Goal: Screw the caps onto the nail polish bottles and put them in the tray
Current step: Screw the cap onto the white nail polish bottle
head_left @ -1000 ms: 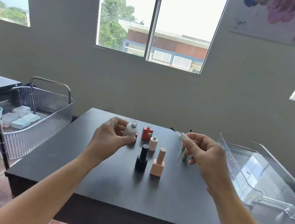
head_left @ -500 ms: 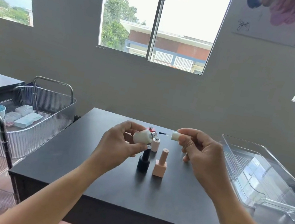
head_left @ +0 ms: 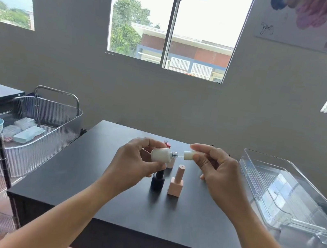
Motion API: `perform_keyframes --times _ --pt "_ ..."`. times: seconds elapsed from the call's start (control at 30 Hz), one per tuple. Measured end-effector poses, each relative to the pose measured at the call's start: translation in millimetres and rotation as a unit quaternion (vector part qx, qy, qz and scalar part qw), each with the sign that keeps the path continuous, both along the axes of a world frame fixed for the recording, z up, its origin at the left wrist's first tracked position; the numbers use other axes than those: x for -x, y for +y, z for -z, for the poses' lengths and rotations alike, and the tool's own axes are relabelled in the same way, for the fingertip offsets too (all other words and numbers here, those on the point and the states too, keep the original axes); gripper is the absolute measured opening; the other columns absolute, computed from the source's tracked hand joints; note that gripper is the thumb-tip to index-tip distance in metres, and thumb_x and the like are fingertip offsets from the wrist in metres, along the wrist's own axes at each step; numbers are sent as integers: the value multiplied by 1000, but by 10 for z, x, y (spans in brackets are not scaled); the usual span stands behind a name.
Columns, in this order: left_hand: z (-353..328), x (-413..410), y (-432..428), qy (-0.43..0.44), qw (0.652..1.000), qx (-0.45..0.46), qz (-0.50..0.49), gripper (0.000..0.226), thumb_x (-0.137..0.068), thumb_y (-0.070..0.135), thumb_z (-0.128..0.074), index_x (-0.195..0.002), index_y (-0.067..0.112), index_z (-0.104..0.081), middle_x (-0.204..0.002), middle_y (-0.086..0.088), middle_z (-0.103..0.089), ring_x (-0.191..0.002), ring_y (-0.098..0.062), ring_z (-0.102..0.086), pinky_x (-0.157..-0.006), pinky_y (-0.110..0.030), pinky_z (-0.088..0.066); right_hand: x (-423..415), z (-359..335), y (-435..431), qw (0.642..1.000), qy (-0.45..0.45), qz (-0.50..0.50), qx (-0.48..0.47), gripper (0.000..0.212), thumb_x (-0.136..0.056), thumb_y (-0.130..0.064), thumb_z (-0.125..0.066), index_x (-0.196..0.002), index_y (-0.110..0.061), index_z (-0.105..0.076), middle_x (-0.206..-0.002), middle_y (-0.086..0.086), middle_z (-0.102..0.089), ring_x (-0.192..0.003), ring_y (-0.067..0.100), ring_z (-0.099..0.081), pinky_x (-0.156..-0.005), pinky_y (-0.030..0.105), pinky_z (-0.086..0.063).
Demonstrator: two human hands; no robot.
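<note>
1. Left hand (head_left: 136, 162): centre of the frame, above the table; fingers and thumb closed around the white bottle, holding it tipped on its side.
2. White bottle (head_left: 161, 155): held in the air at centre frame; threaded silver neck points to the right, uncapped.
3. Right hand (head_left: 218, 174): right of centre; thumb and forefinger pinch the white cap, remaining fingers curled.
4. White cap (head_left: 188, 155): just right of the bottle neck, apart from it; a thin brush stem runs from the cap into the neck opening.
5. Black bottle (head_left: 157, 181): upright on the table, below the left hand's fingers, cap on.
6. Peach bottle (head_left: 176, 181): upright just right of the black bottle, square base, tall cap on.
7. Pale pink bottle (head_left: 171, 164): behind the white bottle, mostly hidden; cap state cannot be told.
8. Red bottle (head_left: 168, 145): further back, partly hidden by the left hand.
9. Clear tray (head_left: 305, 214): right side of the frame, on the table, well apart from the bottles; no bottles in it.
10. Dark table (head_left: 84, 175): lower centre, bearing all of the above.
11. Ribbed cart basket (head_left: 49, 126): left of the frame, beside the table, holding small packets.
</note>
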State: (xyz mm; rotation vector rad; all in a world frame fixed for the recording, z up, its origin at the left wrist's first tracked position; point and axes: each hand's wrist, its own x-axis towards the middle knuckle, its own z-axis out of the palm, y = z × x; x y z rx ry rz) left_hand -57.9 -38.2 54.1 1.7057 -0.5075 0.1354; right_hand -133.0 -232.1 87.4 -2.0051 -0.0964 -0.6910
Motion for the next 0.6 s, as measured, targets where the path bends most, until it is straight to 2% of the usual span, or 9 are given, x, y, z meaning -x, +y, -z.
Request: perform_keyframes --times 0.1,0.2,0.3,0.37,0.43,0.53,0.6 --pt "-19 55 -19 -1 1000 0 9 39 -69 9 -84 -94 39 -75 -103 4 -71 -76 -8 -68 -58 -24 -58 -19 18 -4 1000 8 -6 27 26 -93 -16 -61 -111 -32 -70 -90 -4 -59 -73 10 -55 -79 37 -52" --pt "-31 91 -41 10 1000 -4 17 37 -70 10 -84 -98 32 -75 -101 1 -71 -74 -7 -68 -56 -21 -57 -22 35 -8 999 7 -18 27 32 -90 -9 -65 -109 -34 -70 -86 -6 -59 -77 7 -56 -79 40 -54" --pt "-33 101 -54 25 999 -6 20 35 -70 12 -84 -99 31 -76 -92 -1 -74 -71 -7 -69 -56 -21 -57 -30 53 -22 1000 14 -16 -2 34 -86 -3 -68 -99 -35 -71 -87 -6 -65 -76 4 -61 -75 30 -56" --pt "-30 107 -58 31 999 -11 27 34 -70 13 -84 -97 33 -76 -85 0 -76 -69 -7 -69 -57 -21 -57 -34 63 -40 1000 17 -19 -11 36 -85 -1 -68 -93 -36 -71 -90 -5 -69 -76 4 -62 -70 19 -53" --pt "-26 116 -65 33 999 -13 33 35 -71 12 -84 -96 34 -76 -81 1 -76 -69 -7 -69 -57 -20 -57 -34 62 -58 999 21 -25 -15 36 -85 -1 -68 -89 -36 -71 -90 -3 -69 -73 3 -63 -66 14 -51" --pt "-35 131 -79 30 999 -10 33 36 -70 11 -84 -97 32 -76 -90 2 -74 -73 -9 -69 -57 -21 -57 -36 61 -92 999 32 -37 -15 24 -88 -10 -67 -85 -34 -72 -76 -10 -69 -64 1 -61 -60 15 -51" --pt "-51 146 -85 26 999 -8 38 36 -70 10 -85 -97 32 -76 -96 2 -72 -75 -10 -70 -58 -22 -58 -38 59 -113 998 46 -40 -17 15 -90 -27 -66 -77 -32 -72 -65 -10 -66 -59 5 -59 -57 23 -53"
